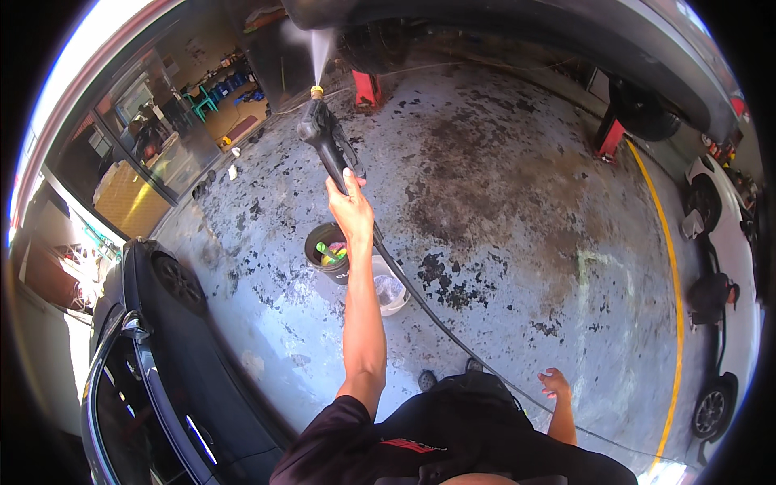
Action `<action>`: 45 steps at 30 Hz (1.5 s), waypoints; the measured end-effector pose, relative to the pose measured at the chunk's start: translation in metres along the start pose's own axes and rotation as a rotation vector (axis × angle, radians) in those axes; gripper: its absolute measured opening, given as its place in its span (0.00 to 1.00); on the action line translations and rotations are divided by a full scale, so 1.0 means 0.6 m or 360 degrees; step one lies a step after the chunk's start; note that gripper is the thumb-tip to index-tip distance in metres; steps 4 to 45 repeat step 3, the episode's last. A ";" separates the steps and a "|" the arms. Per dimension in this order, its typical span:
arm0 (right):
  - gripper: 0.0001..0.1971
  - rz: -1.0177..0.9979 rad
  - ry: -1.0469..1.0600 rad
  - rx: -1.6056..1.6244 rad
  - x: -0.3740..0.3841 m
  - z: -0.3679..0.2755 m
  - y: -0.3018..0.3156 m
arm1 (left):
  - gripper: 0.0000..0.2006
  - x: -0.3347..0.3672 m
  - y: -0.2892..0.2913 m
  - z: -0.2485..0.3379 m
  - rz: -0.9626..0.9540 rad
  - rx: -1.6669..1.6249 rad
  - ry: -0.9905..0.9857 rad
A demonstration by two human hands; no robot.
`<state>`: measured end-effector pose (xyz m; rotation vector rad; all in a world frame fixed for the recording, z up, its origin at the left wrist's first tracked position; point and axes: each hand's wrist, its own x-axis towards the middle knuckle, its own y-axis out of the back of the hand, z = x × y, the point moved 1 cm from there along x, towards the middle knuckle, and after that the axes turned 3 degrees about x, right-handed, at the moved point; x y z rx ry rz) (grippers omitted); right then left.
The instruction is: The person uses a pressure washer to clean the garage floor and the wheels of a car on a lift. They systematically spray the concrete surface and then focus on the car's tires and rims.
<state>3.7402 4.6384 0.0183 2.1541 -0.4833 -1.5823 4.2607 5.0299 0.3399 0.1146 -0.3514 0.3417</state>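
Note:
My left hand [352, 208] is stretched forward, closed around the grip of a black pressure washer gun [325, 133]. White spray [321, 55] shoots from the brass-coloured nozzle [316, 92] toward the dark underside of a raised car [501, 31]. From the grip, a black hose [420, 301] curves down to the lower right, passing near my right hand. Low beside my body, my right hand [554, 383] holds nothing, its fingers loosely bent and apart. Below my left wrist stand a dark bucket [314, 260] with green and coloured items inside and a whitish bucket [396, 305].
A dark car [194, 364] is at the left, a white car [734, 267] at the right with a crouching person [710, 297] beside it. Red lift supports [367, 90] stand under the raised car. The blue-grey floor [517, 267] is worn and peeling.

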 end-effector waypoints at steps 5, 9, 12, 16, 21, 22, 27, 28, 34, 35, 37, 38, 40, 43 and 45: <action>0.38 -0.0001 -0.0014 -0.0023 0.002 0.012 -0.006 | 0.18 -0.011 0.001 -0.001 0.0011 0.0060 -0.0004; 0.38 -0.0001 -0.0014 -0.0023 0.002 0.012 -0.006 | 0.18 -0.011 0.001 -0.001 0.0011 0.0060 -0.0004; 0.38 -0.0001 -0.0014 -0.0023 0.002 0.012 -0.006 | 0.18 -0.011 0.001 -0.001 0.0011 0.0060 -0.0004; 0.38 -0.0001 -0.0014 -0.0023 0.002 0.012 -0.006 | 0.18 -0.011 0.001 -0.001 0.0011 0.0060 -0.0004; 0.38 -0.0001 -0.0014 -0.0023 0.002 0.012 -0.006 | 0.18 -0.011 0.001 -0.001 0.0011 0.0060 -0.0004; 0.38 -0.0001 -0.0014 -0.0023 0.002 0.012 -0.006 | 0.18 -0.011 0.001 -0.001 0.0011 0.0060 -0.0004; 0.38 -0.0001 -0.0014 -0.0023 0.002 0.012 -0.006 | 0.18 -0.011 0.001 -0.001 0.0011 0.0060 -0.0004; 0.38 -0.0001 -0.0014 -0.0023 0.002 0.012 -0.006 | 0.18 -0.011 0.001 -0.001 0.0011 0.0060 -0.0004; 0.38 -0.0001 -0.0014 -0.0023 0.002 0.012 -0.006 | 0.18 -0.011 0.001 -0.001 0.0011 0.0060 -0.0004; 0.38 -0.0001 -0.0014 -0.0023 0.002 0.012 -0.006 | 0.18 -0.011 0.001 -0.001 0.0011 0.0060 -0.0004; 0.38 -0.0001 -0.0014 -0.0023 0.002 0.012 -0.006 | 0.18 -0.011 0.001 -0.001 0.0011 0.0060 -0.0004; 0.38 -0.0001 -0.0014 -0.0023 0.002 0.012 -0.006 | 0.18 -0.011 0.001 -0.001 0.0011 0.0060 -0.0004; 0.38 -0.0001 -0.0014 -0.0023 0.002 0.012 -0.006 | 0.18 -0.011 0.001 -0.001 0.0011 0.0060 -0.0004; 0.38 -0.0001 -0.0014 -0.0023 0.002 0.012 -0.006 | 0.18 -0.011 0.001 -0.001 0.0011 0.0060 -0.0004; 0.38 -0.0001 -0.0014 -0.0023 0.002 0.012 -0.006 | 0.18 -0.011 0.001 -0.001 0.0011 0.0060 -0.0004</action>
